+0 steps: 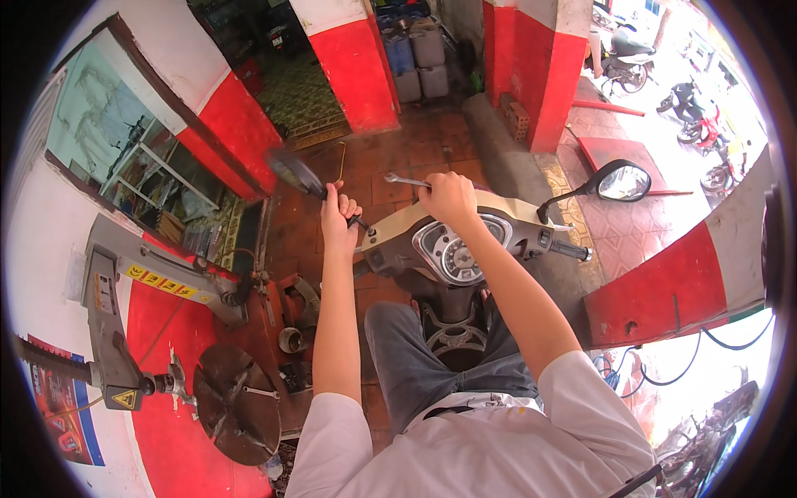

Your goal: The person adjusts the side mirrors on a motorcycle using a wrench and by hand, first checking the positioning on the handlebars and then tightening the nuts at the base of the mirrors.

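My left hand (338, 217) is wrapped round the black stem of the left rear-view mirror (292, 172), just above the left side of the scooter's handlebar cover. The mirror head is blurred. A thin yellow rod with a bent tip (342, 158) shows beyond my thumb; whether I grip it too, I cannot tell. Over the cream top of the scooter's front (496, 204), my right hand (450, 199) is closed on a silver wrench (404, 179), its jaw end pointing left. Below that hand lies the round speedometer (461, 259), partly covered by my forearm.
The right mirror (623, 181) stands on its stem above the right handlebar grip (571, 250). A tyre-changing machine (237, 405) with a grey arm is at my left. Plastic jugs (427, 50) stand by the far wall. Parked motorbikes (627, 62) are outside at right.
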{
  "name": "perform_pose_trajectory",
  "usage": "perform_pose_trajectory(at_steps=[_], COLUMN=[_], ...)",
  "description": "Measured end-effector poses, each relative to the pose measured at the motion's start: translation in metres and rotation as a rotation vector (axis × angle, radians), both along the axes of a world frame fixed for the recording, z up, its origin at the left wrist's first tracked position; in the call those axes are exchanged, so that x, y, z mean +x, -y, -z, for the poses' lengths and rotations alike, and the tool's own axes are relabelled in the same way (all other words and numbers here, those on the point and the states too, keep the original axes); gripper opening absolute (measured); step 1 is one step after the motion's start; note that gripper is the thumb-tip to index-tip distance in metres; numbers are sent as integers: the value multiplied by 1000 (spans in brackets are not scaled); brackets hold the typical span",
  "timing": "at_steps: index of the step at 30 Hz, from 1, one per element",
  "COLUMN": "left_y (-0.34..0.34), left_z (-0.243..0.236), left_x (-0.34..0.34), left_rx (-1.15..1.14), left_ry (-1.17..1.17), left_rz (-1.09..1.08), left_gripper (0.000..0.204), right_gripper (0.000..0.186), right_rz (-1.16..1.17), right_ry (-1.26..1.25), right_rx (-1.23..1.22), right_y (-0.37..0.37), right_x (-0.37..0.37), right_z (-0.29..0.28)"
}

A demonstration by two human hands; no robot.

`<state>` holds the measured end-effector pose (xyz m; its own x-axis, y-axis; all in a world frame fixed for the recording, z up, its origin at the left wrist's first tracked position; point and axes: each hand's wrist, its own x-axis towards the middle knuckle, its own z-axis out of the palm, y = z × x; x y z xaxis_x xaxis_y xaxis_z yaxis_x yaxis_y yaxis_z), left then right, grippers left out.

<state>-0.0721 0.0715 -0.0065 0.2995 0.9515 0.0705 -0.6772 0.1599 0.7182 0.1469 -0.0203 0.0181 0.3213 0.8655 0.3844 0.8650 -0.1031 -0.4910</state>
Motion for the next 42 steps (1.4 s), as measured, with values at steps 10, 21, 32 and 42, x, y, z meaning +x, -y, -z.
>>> perform_pose_trajectory(at_steps=[10,21,32,42], left_y=[62,60,-27,1], left_z=[25,-71,-43,0], left_x=[-25,-9,9,-40], left_rx=[284,1069,885,145], left_ry=[-143,-1417,-1304,-620], left_rz=[-208,-236,-154,-116], left_gripper=[12,23,30,24], right_gripper=[25,24,24,24], right_rz=[-8,-20,-6,-13], right_ry=[22,-40,27,18], right_rx=[21,119,39,40], right_y=[-2,9,1,-1], right_x=[2,-1,3,1], right_z=[4,4,2,3])
